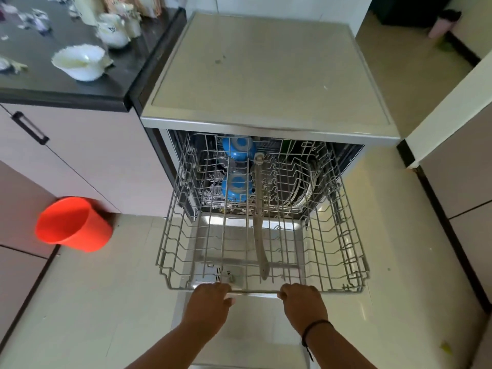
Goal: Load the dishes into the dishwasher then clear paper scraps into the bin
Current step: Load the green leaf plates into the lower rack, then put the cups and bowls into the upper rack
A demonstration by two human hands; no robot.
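Below, pale tiled floor (106,302), dark countertop (80,86), both hands (210,302) (302,302) gripping rack (170,235) rail

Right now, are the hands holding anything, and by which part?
Yes. Both the left hand and the right hand grip the upper dishwasher rack by its front rail, fingers curled over it, one on each side of centre.

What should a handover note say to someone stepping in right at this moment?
Left hand and right hand both grip the front rail of the upper rack, pulled out and bare at the front.
Two blue bowls and some plates sit deeper inside.
Left to do: white bowls and paper scraps remain on the black counter; the orange bin stands on the floor.
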